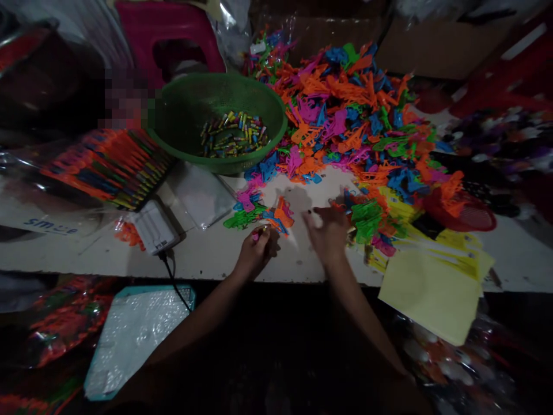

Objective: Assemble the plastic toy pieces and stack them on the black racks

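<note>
My left hand (253, 252) rests near the front edge of the table, its fingers closed on a small pink plastic piece (256, 236) that is mostly hidden. Just beyond it lies a little cluster of flat plastic pieces, among them an orange one (284, 215) and a green one (242, 219). My right hand (328, 233) is over the white tabletop (298, 253), slightly blurred, with thumb and fingers apart and nothing visible between them. Green plastic pieces (366, 222) lie close to its right side.
A big heap of coloured plastic pieces (337, 115) spreads across the back. Left of it stands a green basket (173, 144) holding small printed tubes (233, 135). A white power bank (154, 226) with a cable, yellow cards (432, 288) and a red basket (479, 219) flank the work area.
</note>
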A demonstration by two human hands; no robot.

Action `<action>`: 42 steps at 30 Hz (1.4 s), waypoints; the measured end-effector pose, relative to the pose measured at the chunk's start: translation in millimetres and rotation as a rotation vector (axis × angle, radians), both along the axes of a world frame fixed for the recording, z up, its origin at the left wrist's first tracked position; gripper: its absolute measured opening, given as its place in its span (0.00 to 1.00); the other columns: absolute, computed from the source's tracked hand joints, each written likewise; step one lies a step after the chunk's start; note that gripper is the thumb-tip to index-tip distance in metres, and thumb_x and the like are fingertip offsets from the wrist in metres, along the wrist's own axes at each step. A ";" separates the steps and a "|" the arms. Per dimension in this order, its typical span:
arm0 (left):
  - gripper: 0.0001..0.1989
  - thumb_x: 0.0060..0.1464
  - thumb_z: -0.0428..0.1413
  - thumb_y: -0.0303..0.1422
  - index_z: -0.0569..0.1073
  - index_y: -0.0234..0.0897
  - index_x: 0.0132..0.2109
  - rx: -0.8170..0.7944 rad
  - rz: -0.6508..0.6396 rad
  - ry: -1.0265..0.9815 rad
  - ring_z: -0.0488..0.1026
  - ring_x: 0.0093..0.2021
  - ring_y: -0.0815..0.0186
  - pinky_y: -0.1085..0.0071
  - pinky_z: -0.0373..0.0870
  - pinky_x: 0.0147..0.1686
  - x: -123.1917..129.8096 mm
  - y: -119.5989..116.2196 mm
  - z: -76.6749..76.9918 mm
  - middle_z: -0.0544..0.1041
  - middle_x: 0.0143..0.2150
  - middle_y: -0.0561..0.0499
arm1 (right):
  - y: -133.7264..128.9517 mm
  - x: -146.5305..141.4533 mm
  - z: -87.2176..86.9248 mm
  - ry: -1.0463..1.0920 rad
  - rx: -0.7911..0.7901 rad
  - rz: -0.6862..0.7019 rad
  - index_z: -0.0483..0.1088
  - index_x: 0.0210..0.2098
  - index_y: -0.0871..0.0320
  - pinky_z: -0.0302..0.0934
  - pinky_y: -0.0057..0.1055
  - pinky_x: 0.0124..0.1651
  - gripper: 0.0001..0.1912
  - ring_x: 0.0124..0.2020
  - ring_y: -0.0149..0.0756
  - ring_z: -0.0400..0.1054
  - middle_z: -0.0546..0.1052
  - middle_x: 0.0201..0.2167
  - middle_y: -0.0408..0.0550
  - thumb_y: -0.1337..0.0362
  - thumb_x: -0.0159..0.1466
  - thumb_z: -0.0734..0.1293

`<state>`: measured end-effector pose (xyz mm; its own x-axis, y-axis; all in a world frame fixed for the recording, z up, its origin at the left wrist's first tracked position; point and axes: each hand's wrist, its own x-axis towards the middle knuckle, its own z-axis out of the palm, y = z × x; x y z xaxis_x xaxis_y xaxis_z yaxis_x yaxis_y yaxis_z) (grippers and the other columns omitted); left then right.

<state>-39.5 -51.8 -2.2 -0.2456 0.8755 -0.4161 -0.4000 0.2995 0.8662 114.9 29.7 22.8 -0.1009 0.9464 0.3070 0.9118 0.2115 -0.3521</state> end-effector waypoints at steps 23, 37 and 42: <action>0.18 0.34 0.66 0.34 0.69 0.34 0.33 0.105 0.170 -0.255 0.67 0.24 0.77 0.82 0.62 0.22 -6.5 4.2 27.5 0.71 0.25 0.57 | -50.3 -19.7 -18.3 1.042 -0.317 0.100 0.63 0.21 0.59 0.56 0.25 0.28 0.17 0.23 0.26 0.58 0.63 0.18 0.38 0.51 0.57 0.62; 0.21 0.44 0.59 0.41 0.68 0.33 0.43 0.110 -0.213 -0.115 0.65 0.18 0.77 0.80 0.59 0.16 19.5 -10.1 23.9 0.73 0.27 0.53 | -55.6 -14.1 -16.1 0.636 -0.061 0.155 0.65 0.25 0.58 0.58 0.29 0.32 0.15 0.26 0.31 0.62 0.68 0.22 0.44 0.55 0.61 0.58; 0.22 0.44 0.58 0.44 0.66 0.33 0.42 0.113 -0.104 -0.036 0.70 0.22 0.73 0.78 0.62 0.18 7.5 -8.0 27.3 0.75 0.31 0.50 | -23.5 18.6 -35.0 0.056 0.171 0.066 0.68 0.29 0.59 0.58 0.36 0.39 0.13 0.34 0.40 0.64 0.71 0.27 0.52 0.58 0.61 0.59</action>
<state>-32.0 -59.8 25.2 -0.1373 0.9372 -0.3207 -0.4034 0.2429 0.8822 133.5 6.2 -12.3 -0.1393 0.8720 0.4692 0.8738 0.3312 -0.3561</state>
